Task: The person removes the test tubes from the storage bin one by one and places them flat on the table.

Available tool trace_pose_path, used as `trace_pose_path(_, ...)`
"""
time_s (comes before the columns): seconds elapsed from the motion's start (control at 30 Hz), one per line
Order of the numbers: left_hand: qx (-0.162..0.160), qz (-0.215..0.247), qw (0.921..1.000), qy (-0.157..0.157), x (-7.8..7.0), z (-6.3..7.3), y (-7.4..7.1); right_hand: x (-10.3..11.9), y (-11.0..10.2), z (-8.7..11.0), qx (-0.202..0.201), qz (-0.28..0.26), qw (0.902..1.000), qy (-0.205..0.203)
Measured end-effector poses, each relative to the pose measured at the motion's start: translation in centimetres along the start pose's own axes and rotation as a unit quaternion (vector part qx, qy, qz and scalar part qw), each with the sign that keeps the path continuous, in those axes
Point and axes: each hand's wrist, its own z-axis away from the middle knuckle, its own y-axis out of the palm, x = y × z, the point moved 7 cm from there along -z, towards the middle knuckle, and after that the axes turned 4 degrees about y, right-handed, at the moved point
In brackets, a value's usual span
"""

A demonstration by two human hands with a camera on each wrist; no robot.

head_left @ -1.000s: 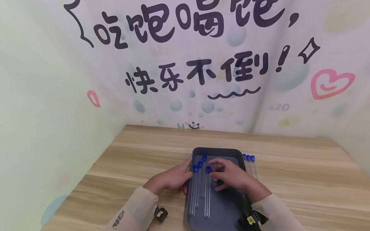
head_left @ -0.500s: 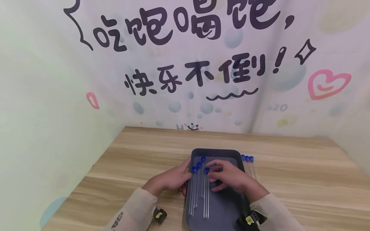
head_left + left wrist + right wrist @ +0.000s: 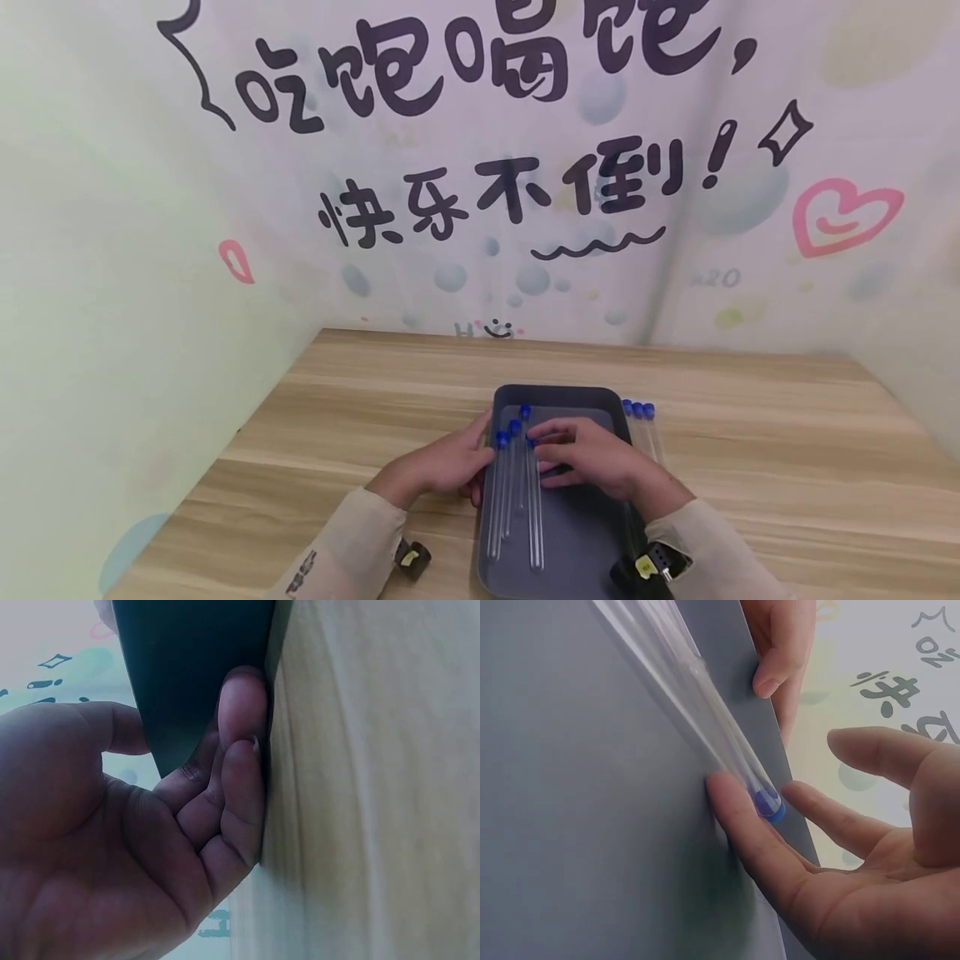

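Fingers of the right hand loosely extended, touching a slim clear tube in the dark-grey rectangular tray, its top now swung left, blue cap half hidden, left hand gripping the tray's side

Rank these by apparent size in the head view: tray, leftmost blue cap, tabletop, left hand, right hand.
Largest to smallest:
1. tabletop
2. tray
3. left hand and right hand, too alike to rank
4. leftmost blue cap

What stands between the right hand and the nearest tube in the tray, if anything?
Nothing visible: the right hand reaches right to the nearest tube, by its blue cap. The other three tubes in the tray lie beyond, toward the left hand.
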Motion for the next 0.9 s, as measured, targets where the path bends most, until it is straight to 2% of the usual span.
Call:
trace_pose_path(0.13, 0.004, 0.003, 0.9999, 0.009, -0.08, 0.02, 0.02, 0.01, 0.07, -0.05, 0.007, -0.001, 1.0000, 0.002)
trace_pose_path(0.43, 0.002, -0.001, 1.0000, 0.003, -0.02, 0.14, -0.15, 0.16, 0.43, -0.07, 0.025, 0.003, 0.9997, 0.000)
trace_pose_path(0.63, -0.001, 0.003, 1.0000, 0.002, -0.10, 0.16, -0.24, 0.42, 0.44, -0.05, 0.020, 0.011, 0.9997, -0.008)
trace_pose_path(0.9, -0.002, -0.004, 1.0000, 0.003, 0.00, 0.07, -0.15, 0.33, 0.04, -0.16, -0.004, -0.017, 0.9996, -0.021)
